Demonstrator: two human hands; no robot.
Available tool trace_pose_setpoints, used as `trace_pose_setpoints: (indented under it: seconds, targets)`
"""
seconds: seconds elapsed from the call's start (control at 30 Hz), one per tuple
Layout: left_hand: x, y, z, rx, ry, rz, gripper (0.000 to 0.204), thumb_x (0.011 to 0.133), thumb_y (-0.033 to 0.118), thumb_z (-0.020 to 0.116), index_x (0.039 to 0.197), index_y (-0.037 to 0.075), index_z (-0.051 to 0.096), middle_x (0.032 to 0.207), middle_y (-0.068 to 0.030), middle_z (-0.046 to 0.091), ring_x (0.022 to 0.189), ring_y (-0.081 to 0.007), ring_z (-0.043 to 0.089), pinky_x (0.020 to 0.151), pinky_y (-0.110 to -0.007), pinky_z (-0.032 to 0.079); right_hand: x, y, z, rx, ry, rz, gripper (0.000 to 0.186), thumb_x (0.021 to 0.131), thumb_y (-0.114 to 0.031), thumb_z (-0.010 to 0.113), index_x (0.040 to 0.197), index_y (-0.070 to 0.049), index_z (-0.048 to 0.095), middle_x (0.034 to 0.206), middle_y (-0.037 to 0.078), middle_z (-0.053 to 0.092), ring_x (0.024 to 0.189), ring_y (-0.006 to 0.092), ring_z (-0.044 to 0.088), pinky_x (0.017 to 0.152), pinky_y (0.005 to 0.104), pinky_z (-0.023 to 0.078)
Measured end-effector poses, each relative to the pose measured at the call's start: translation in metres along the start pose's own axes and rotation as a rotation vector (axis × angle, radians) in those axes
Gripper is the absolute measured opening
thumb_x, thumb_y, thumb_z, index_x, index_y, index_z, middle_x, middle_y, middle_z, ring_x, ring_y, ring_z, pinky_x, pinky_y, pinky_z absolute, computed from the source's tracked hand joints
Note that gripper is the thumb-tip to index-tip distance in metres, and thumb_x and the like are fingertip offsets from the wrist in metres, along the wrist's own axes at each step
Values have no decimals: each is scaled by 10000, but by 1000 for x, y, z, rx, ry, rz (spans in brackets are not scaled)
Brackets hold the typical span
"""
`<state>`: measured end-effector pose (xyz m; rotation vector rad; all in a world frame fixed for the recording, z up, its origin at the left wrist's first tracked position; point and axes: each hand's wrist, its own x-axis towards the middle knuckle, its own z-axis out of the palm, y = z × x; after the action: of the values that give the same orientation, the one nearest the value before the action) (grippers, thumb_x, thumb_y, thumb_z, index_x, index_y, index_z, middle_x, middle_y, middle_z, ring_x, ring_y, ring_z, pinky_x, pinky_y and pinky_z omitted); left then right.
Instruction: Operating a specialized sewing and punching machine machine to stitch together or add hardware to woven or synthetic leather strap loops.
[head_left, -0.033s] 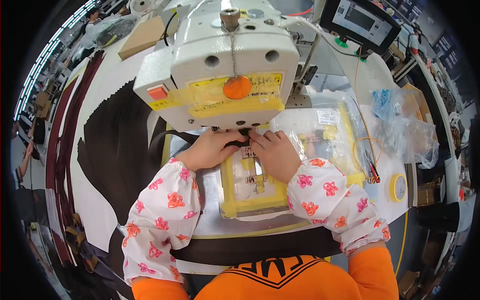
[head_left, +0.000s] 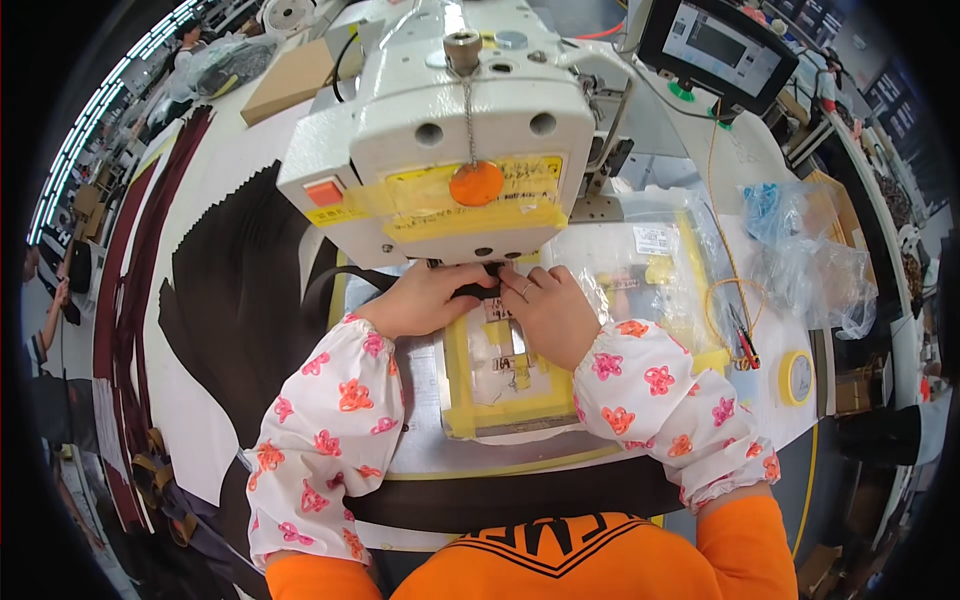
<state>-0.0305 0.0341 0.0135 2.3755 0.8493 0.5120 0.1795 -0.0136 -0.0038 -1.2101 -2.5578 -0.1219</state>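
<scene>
Both hands meet under the head of a white industrial sewing machine [head_left: 460, 115]. My left hand [head_left: 423, 298] is closed, thumb and fingers pinching a black fabric strip [head_left: 478, 291]. Close on its right, my right hand [head_left: 553, 312], with a ring on one finger, has its fingertips pressed on the strip's end. Leftward from my left hand the strip loops toward a stack of dark fabric. Below my hands lies a clear template plate edged with yellow tape [head_left: 457, 415]. The machine head hides the needle area.
Dark pleated fabric [head_left: 225, 280] spreads left of the machine, with maroon strips [head_left: 135, 350] beyond. On the right are small snips [head_left: 746, 348], a yellow tape roll [head_left: 796, 377] and clear plastic bags [head_left: 810, 250]. A control screen [head_left: 718, 50] stands at the back right.
The view has shifted very slightly. Both hands keep their place and grip on the black strip.
</scene>
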Motion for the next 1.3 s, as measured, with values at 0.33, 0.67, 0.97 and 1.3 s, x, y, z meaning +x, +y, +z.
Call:
trace_pose_setpoints:
  seconds: [0.33,0.67,0.97,1.3]
  targets:
    - [-19,15,21,421,224,-5,286,825,164,578,1110,140,595,1189,-102,543,1096,-308,488,926,-456,333,-8,-5,15,23,168,27,236,751,-110,523,964,-48,603,1188,82,563,915,210,523,806,345,378]
    - [-19,7,23,454,280,42,274,823,208,582,1093,172,612,1117,-59,571,979,-304,521,847,-440,366,2,6,6,27,51,8,191,732,-107,543,882,-89,660,1129,30,617,901,186,560,830,356,380]
    - [-17,-1,18,498,204,6,288,852,252,562,1132,194,598,1174,-68,554,986,-335,546,898,-462,361,7,22,2,98,62,-32,204,774,-154,568,946,-136,676,1135,-5,629,890,173,559,824,346,387]
    - [-5,-6,12,412,393,135,227,840,232,588,1055,171,628,928,-119,634,770,-328,625,653,-410,505,17,45,9,216,89,8,237,770,-111,569,965,-160,695,999,-10,665,978,182,541,826,350,379]
